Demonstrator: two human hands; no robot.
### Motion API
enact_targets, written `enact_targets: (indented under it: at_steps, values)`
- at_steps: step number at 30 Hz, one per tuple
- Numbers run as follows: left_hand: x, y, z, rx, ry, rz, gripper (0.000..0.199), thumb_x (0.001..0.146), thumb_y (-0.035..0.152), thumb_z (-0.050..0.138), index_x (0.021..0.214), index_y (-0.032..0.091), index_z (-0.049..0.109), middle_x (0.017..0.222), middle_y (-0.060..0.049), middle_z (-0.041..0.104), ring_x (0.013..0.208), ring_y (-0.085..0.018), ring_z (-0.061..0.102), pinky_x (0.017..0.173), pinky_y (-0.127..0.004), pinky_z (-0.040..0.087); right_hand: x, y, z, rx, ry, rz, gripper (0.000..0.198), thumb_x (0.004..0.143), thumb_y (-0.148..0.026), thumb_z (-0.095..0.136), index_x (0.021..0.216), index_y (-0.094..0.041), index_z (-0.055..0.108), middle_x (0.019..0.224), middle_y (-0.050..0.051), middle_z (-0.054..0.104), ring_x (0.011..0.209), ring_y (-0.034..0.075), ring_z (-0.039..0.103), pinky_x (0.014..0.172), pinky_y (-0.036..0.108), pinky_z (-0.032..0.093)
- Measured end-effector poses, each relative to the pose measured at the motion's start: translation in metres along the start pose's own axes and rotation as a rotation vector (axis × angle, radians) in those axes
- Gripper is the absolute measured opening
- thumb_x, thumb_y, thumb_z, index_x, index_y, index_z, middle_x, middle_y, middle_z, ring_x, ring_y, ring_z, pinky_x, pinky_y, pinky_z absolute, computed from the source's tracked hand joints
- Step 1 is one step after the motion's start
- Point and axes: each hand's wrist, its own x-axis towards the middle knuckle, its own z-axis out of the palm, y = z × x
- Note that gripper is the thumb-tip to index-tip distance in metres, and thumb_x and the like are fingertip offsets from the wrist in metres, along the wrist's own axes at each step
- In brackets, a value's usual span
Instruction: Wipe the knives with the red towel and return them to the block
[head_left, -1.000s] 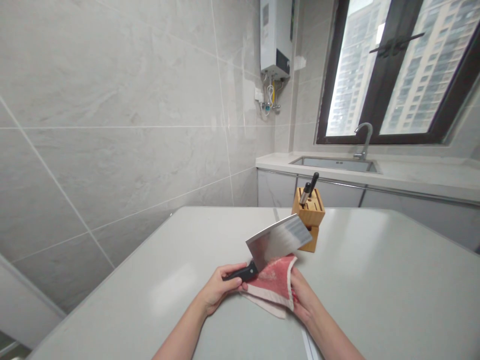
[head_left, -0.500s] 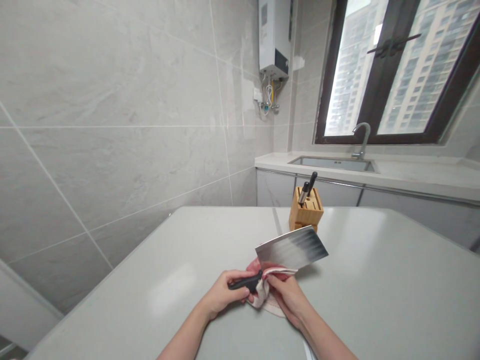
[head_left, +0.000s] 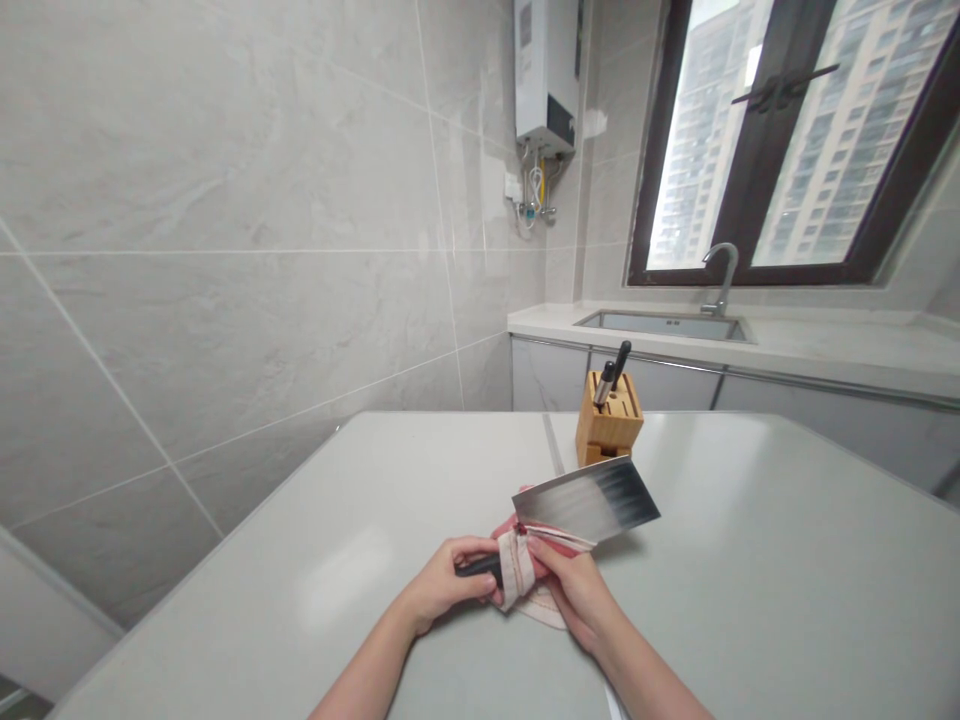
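Note:
A cleaver with a broad steel blade is held above the table, its blade pointing right and away from me. My left hand is closed around the black handle. A red and white cloth wraps over the handle near the blade and hangs below it. My right hand pinches this cloth at the lower edge of the blade, the thumb on top. Part of the handle is hidden under the cloth.
Behind the blade stands a wooden knife block with two black-handled tools in it. The pale table reaches toward a counter with a sink and a tap. A tiled wall runs along the left.
The cloth has been drawn over the handle by the right hand, so it covers more of the black part beside the blade. The left hand keeps its hold.

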Motion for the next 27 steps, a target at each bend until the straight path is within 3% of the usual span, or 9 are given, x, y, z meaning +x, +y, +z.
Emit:
enact_targets:
  at_steps: [7,21,27]
  values:
    - [0.000,-0.002,-0.002,-0.079,0.011,-0.037,0.047,0.070,0.029,0.070,0.112,0.010,0.060,0.080,-0.011,0.068,0.066,-0.017,0.061,0.059,-0.023,0.040,0.004,0.004,-0.009,0.022,0.021,-0.012,0.025,0.070,-0.023,0.068,0.094,-0.014,0.067,0.094,0.009,0.070,0.087,0.023,0.062,0.085,0.039,0.045]
    - [0.002,-0.004,-0.007,-0.159,0.018,-0.039,0.048,0.069,0.030,0.069,0.111,0.008,0.061,0.091,-0.014,0.068,0.068,-0.017,0.061,0.059,-0.023,0.039,0.006,-0.014,-0.011,0.119,0.165,-0.063,0.013,0.067,-0.024,0.071,0.077,-0.017,0.070,0.079,0.004,0.074,0.070,0.017,0.066,0.071,0.027,0.052]
    - [0.001,-0.004,-0.009,-0.199,0.025,-0.053,0.044,0.070,0.026,0.068,0.110,0.008,0.061,0.086,-0.013,0.069,0.069,-0.016,0.062,0.060,-0.021,0.039,0.013,-0.011,-0.024,0.199,0.309,-0.106,0.027,0.063,-0.024,0.074,0.089,-0.018,0.069,0.087,0.003,0.073,0.076,0.016,0.067,0.074,0.026,0.053]
